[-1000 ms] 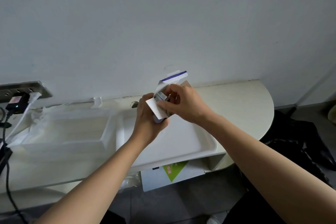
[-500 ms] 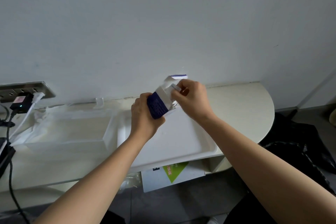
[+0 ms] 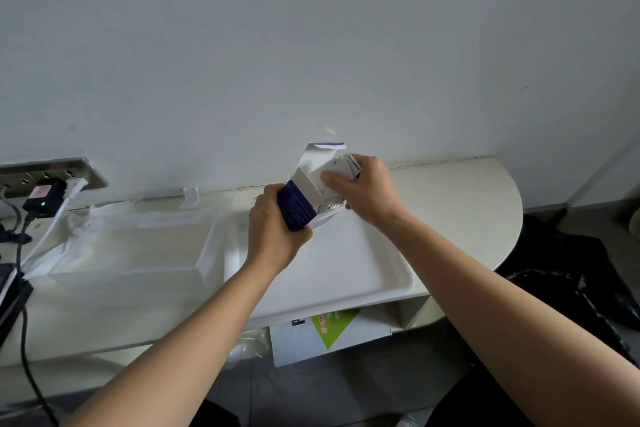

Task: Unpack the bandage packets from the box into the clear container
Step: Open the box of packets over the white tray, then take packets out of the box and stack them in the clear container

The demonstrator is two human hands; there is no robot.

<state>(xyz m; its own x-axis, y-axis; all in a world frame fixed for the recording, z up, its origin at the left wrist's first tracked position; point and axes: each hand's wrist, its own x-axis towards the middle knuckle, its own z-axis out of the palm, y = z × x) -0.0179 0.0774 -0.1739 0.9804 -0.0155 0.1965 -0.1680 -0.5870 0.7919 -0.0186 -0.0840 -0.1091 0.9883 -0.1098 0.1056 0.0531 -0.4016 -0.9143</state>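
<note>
A small white and dark-blue cardboard box (image 3: 298, 206) is tilted above the white tray (image 3: 353, 274), its top flap standing open. My left hand (image 3: 273, 229) grips the box around its lower end. My right hand (image 3: 363, 189) pinches a stack of white bandage packets (image 3: 341, 166) at the box's open mouth, partly drawn out. The clear container (image 3: 138, 243) sits on the table to the left of the tray, and I see nothing inside it.
The pale table (image 3: 464, 204) has a rounded right end against the wall. A wall socket strip (image 3: 45, 177) with plugs and cables sits at the far left. Below the table lies a white and green carton (image 3: 329, 333). Dark bags (image 3: 571, 270) lie on the floor at right.
The box has turned so its blue side faces me, and my right hand has drawn the packets up out of its open mouth.
</note>
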